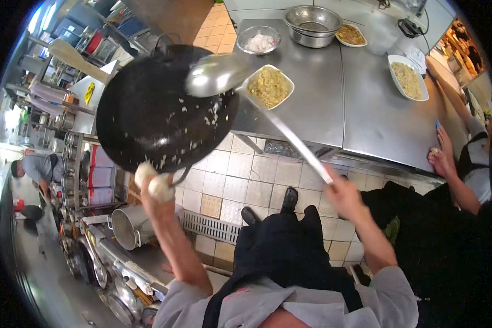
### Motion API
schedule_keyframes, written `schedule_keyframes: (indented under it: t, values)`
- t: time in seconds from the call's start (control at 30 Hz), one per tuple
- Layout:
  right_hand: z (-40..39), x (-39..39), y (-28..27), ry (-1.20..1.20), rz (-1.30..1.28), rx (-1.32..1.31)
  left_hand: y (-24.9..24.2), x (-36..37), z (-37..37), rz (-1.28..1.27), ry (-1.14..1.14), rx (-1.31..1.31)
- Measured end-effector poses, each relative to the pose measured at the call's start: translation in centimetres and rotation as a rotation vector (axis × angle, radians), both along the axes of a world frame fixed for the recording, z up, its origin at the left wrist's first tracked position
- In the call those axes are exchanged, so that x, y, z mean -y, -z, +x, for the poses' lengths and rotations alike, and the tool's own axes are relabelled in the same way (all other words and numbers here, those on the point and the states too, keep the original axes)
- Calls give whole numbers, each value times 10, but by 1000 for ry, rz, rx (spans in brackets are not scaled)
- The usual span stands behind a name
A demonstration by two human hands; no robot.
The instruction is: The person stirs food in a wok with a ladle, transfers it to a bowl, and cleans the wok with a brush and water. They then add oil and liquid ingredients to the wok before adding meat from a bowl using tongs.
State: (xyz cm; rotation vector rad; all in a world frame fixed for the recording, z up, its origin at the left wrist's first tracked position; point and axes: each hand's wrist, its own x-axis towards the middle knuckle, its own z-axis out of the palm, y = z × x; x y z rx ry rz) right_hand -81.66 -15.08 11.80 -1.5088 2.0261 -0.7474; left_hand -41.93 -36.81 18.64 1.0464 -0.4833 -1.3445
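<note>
Wok (156, 106) in the left hand (160, 205), ladle (216, 77) in the right (345, 192)

The left fingers are clamped on the wok's near edge, by its loop handle, with a pale cloth (159, 188) bunched in the grip. The dark pan is held beside the steel counter (317, 104), loose rice grains (213, 115) scattered inside. The right fingers are wrapped around the end of the ladle's long handle; its bowl (blurred, and shiny) is over the wok's right side. Just beside it, fried rice (269, 87) fills a white dish (291, 86) on the counter. Another person's hand (441, 158) is at the counter's far right.
</note>
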Motion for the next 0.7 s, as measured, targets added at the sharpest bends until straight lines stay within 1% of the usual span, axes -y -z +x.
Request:
schedule_keyframes:
  t: [0.03,0.07,0.1,0.13,0.17,0.2,0.23,0.27,0.3,0.33,0.4,0.43,0.47,0.5,0.53,0.57,0.6,0.63,0.7]
  values:
    - [27,14,-16,-80,247,149,16,-14,41,-281,88,666]
    - [54,19,7,-195,11,262,15,-37,64,-352,181,1089]
    - [78,26,29,-302,79,317,15,-60,88,-449,202,1505]
    - [96,38,17,-378,215,436,-7,-90,90,-359,183,1686]
    - [114,38,34,-413,195,472,-29,-121,92,-264,169,1867]
    - [126,45,29,-482,148,549,-31,-147,100,-113,65,1689]
    - [136,53,24,-509,164,566,-33,-174,109,11,-61,1498]
    - [148,64,22,-552,181,581,-30,-203,131,146,-235,919]
    - [160,73,28,-548,175,553,-29,-237,151,228,-409,327]
    - [172,81,37,-554,167,521,-29,-268,166,242,-567,-281]
    - [192,101,39,-581,296,452,-47,-302,163,395,-845,-114]
    - [199,112,79,-549,245,586,-29,-313,168,345,-903,-105]
    - [201,117,97,-543,299,583,-22,-336,176,287,-960,-97]
    - [204,124,112,-517,349,576,-13,-347,183,277,-1068,-95]
    - [214,134,102,-481,460,559,-4,-354,193,272,-1168,-88]
    - [226,141,88,-435,560,535,8,-370,207,294,-1240,-148]
    - [223,144,115,-479,490,467,20,-386,218,223,-1259,-156]
    - [225,153,143,-518,413,406,40,-402,235,219,-1364,-188]
    - [267,175,119,-441,593,346,69,-401,257,204,-1520,-225]
